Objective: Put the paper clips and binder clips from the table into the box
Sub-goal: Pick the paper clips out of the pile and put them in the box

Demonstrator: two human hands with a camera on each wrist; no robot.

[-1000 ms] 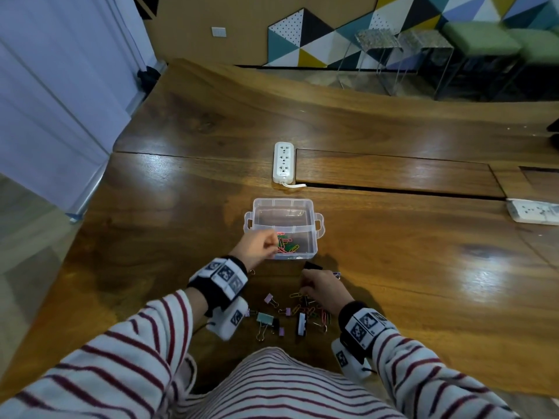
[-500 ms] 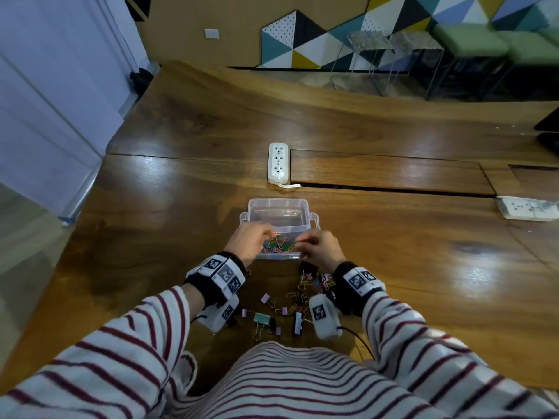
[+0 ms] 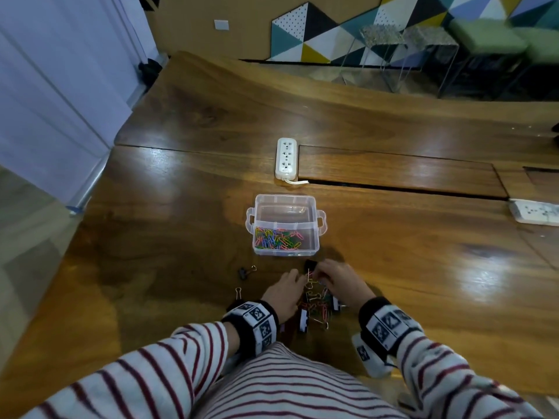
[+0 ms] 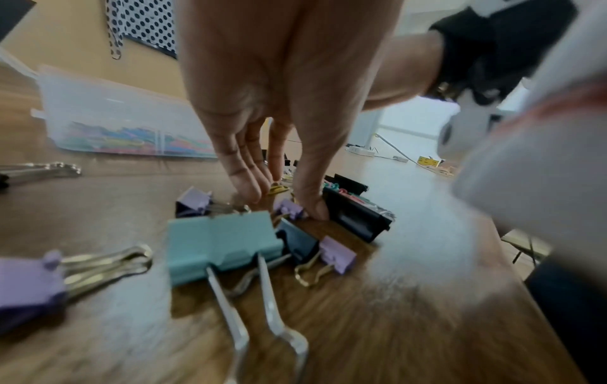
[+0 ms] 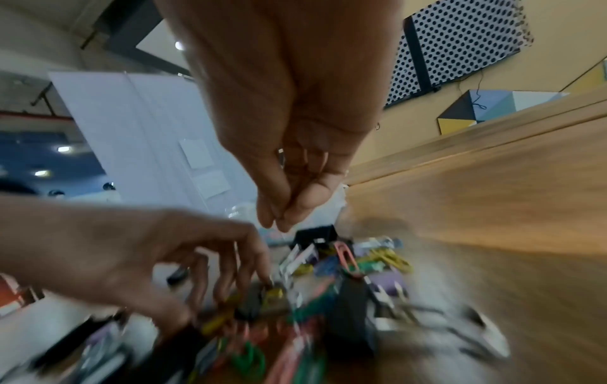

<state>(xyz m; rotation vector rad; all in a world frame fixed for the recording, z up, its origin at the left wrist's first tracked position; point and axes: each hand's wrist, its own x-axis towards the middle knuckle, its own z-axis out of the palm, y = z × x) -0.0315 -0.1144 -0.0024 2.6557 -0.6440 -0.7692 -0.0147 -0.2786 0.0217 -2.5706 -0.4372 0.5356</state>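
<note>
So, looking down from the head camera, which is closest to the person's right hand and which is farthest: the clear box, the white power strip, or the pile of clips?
From the right hand, nearest first:
1. Pile of clips: right under the fingers, between both hands.
2. Clear box: just beyond the hand, slightly left.
3. White power strip: farther still, behind the box.

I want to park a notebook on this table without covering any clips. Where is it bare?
Bare wood lies left of the box, and right of it toward the far white strip. Crowded: the clip pile between both hands, near the box.
</note>
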